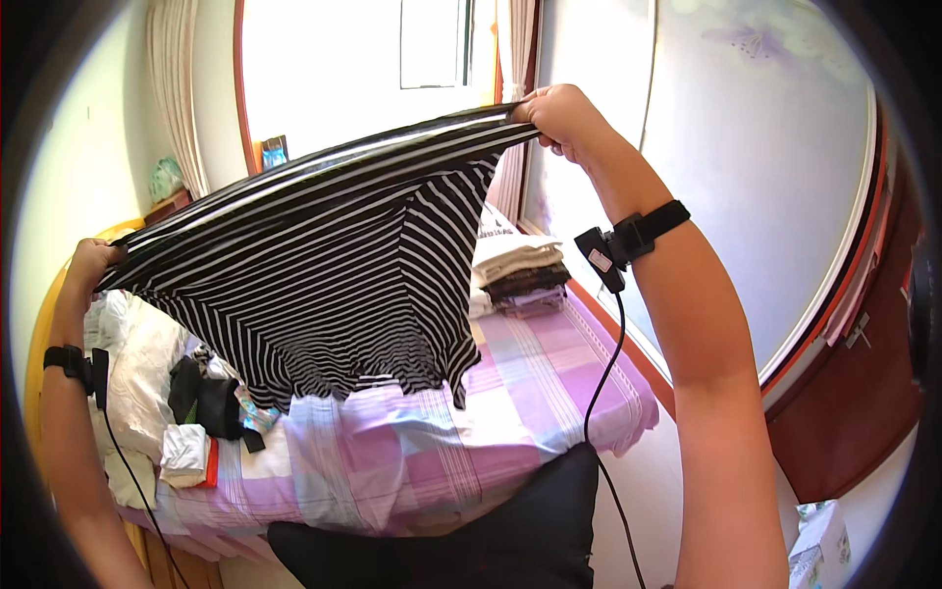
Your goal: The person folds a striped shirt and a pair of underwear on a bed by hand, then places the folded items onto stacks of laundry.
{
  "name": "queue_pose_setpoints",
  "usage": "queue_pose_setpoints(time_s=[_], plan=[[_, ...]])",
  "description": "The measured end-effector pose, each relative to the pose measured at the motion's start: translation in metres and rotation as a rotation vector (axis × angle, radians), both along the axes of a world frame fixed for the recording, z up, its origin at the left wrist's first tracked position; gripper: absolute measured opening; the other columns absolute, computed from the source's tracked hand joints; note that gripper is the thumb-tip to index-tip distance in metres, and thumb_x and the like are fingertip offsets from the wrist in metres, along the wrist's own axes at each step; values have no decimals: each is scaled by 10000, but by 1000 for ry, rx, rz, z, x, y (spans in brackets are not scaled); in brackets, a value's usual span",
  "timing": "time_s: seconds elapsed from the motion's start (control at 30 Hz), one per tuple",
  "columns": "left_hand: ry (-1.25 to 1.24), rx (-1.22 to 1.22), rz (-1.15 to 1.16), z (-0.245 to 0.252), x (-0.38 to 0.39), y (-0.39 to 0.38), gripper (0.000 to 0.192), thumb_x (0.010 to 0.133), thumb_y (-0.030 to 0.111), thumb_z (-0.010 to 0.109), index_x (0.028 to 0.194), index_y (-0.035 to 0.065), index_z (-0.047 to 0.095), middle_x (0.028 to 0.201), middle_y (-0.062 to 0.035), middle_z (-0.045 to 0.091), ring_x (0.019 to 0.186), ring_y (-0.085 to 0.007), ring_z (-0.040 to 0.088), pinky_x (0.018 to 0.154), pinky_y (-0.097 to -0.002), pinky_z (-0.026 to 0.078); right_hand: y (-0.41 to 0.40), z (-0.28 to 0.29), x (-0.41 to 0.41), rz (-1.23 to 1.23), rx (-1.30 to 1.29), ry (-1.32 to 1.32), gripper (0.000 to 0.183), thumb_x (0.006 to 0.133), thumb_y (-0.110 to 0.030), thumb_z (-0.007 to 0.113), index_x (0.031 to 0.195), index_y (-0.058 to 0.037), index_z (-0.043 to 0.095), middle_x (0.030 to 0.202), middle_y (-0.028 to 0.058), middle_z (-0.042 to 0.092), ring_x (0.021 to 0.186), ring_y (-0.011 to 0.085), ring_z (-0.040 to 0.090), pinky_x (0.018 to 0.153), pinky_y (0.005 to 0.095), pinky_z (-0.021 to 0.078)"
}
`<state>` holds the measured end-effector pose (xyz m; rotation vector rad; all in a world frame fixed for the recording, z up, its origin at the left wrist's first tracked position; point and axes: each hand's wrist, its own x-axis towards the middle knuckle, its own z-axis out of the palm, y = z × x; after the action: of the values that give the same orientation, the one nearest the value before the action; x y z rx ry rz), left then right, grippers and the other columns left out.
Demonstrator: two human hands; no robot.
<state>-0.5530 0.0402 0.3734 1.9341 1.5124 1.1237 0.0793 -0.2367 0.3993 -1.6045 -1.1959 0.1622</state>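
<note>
A black garment with white stripes [346, 258] hangs stretched in the air above the bed. My left hand [90, 261] grips one end of its upper edge at the left. Higher up at the right, my right hand [559, 121] pinches the other end, so the edge slopes upward to the right. Below that taut edge the striped cloth falls in loose folds, its lower hem just over the checked bedspread [515, 368]. The garment hides the middle of the bed and part of the window sill.
Folded clothes [521, 272] are stacked on the bed's far right. Dark clothing [206, 397] and a folded white cloth [184, 449] lie at the left. Cables run from a strap [655, 227] on my right arm and another strap [68, 361] on my left. A box [818, 545] stands lower right.
</note>
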Motion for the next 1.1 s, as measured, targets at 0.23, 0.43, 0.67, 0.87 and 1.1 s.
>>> queue_pose_setpoints(time_s=[0.23,0.43,0.67,0.87,1.1], plan=[[213,-86,290,43,13,-31,326,883,232,694,647,56,555,505,-38,451,335,-132,348,317,-353,233,21,21,12,-55,-228,127,269,884,-177,794,699,-78,626,548,-13,481,386,69,374,359,243,267],[343,-96,438,59,12,-26,358,870,255,717,645,29,554,492,-75,424,338,-176,368,331,-396,245,28,38,17,4,-299,3,240,881,-183,803,723,-76,657,595,-17,549,399,42,420,371,192,344],[298,-135,446,57,7,-8,340,890,197,698,659,8,535,499,-100,426,354,-208,379,352,-422,271,31,47,24,-41,-288,30,122,923,-193,746,847,-99,738,706,18,679,528,103,615,459,236,476],[21,-172,219,39,-22,22,230,939,180,598,750,50,588,573,-50,495,417,-157,456,388,-344,393,53,23,26,96,-174,210,139,981,-138,621,1028,-48,716,890,87,756,756,200,762,613,310,597],[-739,-274,-442,19,-15,48,261,964,149,521,1110,-58,586,1060,-167,616,988,-293,613,889,-373,568,91,-8,70,447,188,807,280,1068,-70,397,1198,69,602,1131,208,699,1032,296,711,932,397,618]])
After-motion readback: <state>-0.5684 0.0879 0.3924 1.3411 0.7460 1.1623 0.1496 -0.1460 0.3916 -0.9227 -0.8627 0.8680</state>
